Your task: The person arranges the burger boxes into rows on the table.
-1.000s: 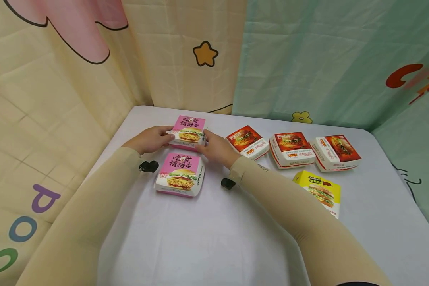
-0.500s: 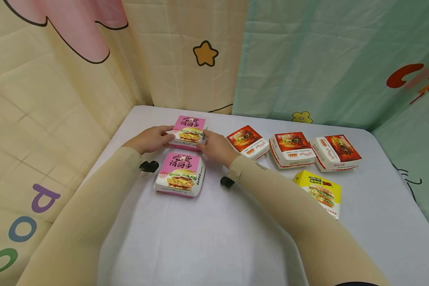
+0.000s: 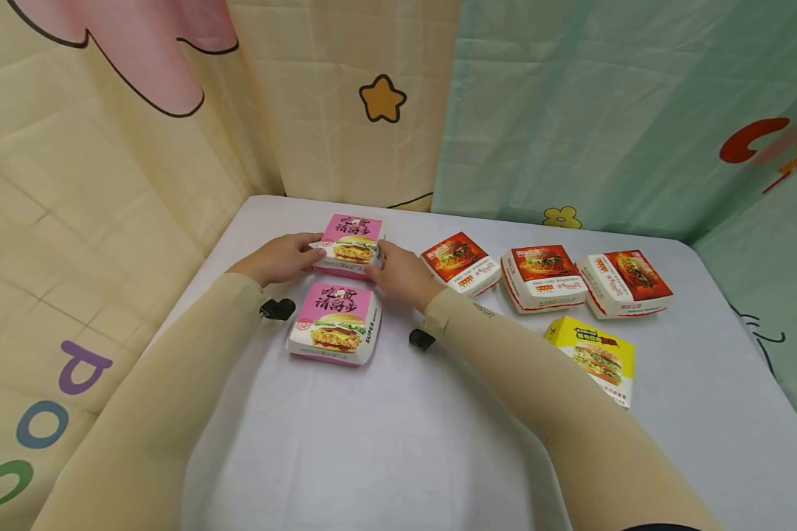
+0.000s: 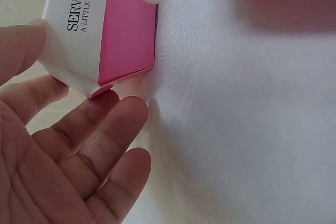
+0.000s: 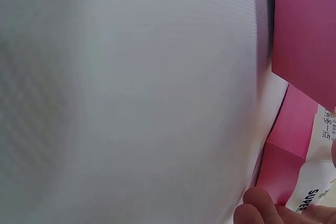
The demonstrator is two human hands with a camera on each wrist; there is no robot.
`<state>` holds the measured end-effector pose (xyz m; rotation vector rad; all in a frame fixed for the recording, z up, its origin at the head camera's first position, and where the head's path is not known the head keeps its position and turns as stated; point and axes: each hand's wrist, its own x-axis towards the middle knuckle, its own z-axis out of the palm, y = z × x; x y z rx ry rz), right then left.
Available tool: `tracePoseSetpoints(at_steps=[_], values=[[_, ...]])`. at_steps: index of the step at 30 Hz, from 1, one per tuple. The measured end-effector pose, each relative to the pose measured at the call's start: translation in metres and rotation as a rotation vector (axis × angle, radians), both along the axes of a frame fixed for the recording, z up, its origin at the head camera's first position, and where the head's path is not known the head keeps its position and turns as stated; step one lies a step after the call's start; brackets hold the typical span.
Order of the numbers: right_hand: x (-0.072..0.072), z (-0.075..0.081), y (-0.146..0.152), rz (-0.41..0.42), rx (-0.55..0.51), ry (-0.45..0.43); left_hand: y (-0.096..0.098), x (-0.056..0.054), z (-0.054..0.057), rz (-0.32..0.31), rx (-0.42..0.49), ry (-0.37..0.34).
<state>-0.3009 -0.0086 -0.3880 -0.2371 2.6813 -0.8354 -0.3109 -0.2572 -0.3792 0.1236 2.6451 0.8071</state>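
Note:
On the far left part of the table lies a pink and white burger box (image 3: 350, 240), with a hamburger picture on its lid. My left hand (image 3: 282, 259) holds its left side; in the left wrist view the thumb and index finger (image 4: 34, 95) meet the box's white corner. The right hand (image 3: 404, 273) grips the opposite side, mostly cut off in the right wrist view, where fingertips (image 5: 258, 199) touch the pink wall. A second pink burger box (image 3: 335, 324) sits just nearer, between my wrists, untouched.
To the right stand three red and white burger boxes: one tilted (image 3: 460, 263), a middle one (image 3: 543, 279) and a right one (image 3: 624, 284). A yellow burger box (image 3: 594, 358) is partly behind my right sleeve. Printed curtains (image 3: 345, 147) border the white table (image 3: 365, 457).

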Motion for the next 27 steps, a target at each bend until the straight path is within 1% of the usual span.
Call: tracePoseSetpoints(at_steps=[6, 17, 27], values=[[0.0004, 0.0018, -0.0003, -0.016, -0.022, 0.013, -0.0005, -0.0004, 0.0001, -0.01, -0.01, 0.008], [-0.0021, 0.0003, -0.0041, -0.027, -0.015, -0.016, -0.0013, -0.0004, -0.0007, -0.004, -0.009, 0.004], [-0.0027, -0.0001, -0.0053, -0.02, 0.003, -0.002, -0.0013, -0.0006, -0.0011, -0.006, -0.003, 0.005]])
